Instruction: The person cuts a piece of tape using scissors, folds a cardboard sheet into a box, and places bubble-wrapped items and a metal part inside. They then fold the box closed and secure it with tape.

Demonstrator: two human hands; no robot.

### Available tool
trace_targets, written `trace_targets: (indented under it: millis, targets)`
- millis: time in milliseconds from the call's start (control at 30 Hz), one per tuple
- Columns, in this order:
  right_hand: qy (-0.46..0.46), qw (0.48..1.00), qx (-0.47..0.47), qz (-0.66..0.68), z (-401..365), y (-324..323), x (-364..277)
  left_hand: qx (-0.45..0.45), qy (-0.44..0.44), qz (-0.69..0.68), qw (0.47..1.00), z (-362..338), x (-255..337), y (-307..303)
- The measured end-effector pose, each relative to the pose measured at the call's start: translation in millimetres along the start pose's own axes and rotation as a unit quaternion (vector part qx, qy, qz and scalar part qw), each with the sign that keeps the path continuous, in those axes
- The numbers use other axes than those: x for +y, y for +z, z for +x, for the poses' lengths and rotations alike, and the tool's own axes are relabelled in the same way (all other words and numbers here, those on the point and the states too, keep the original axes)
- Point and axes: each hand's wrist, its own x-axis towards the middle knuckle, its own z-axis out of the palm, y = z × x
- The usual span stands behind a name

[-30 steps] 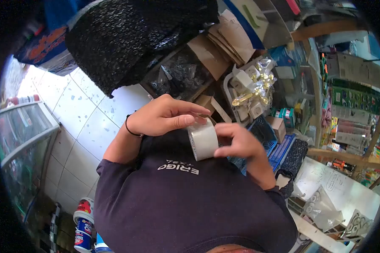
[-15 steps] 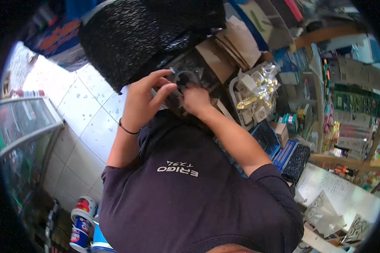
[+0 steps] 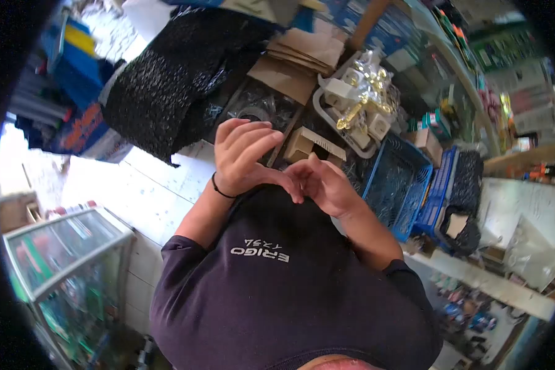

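My left hand [image 3: 248, 157], with a black band on its wrist, is raised in front of my chest. Its fingers are stretched out and its thumb points right. My right hand [image 3: 332, 188] is beside it, fingers loosely curled and apart, their tips at the left thumb. I see nothing held in either hand; anything tiny between the fingertips is too small to make out. Just beyond the hands is a clear tape roll [image 3: 253, 114] among crumpled clear plastic. An opened small cardboard box [image 3: 314, 147] lies right behind my right hand.
Black bubble wrap [image 3: 160, 80] is heaped at the upper left. Flattened cardboard [image 3: 283, 77] lies beside a white tray [image 3: 357, 145] of bagged gold-coloured fittings. A blue basket [image 3: 398, 185] stands at the right, and a glass display case [image 3: 74, 246] at the lower left.
Both hands have come away from the tape roll and drawn back toward my chest, meeting at the fingertips. My right hand has let go of the roll. The view has shifted.
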Motion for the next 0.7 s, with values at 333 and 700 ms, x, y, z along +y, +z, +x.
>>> trace_targets:
  millis: [333, 700]
  targets:
    - [-0.052, 0.997, 0.047, 0.021, -88.2, -34.0, 44.4, -0.16, 0.045, -0.122, 0.978, -6.0, 66.4, 46.4]
    - [-0.533, 0.723, 0.436, 0.056, -166.1, -64.7, 61.7, -0.288, -0.207, -0.098, 0.93, -42.5, 119.4, 48.2]
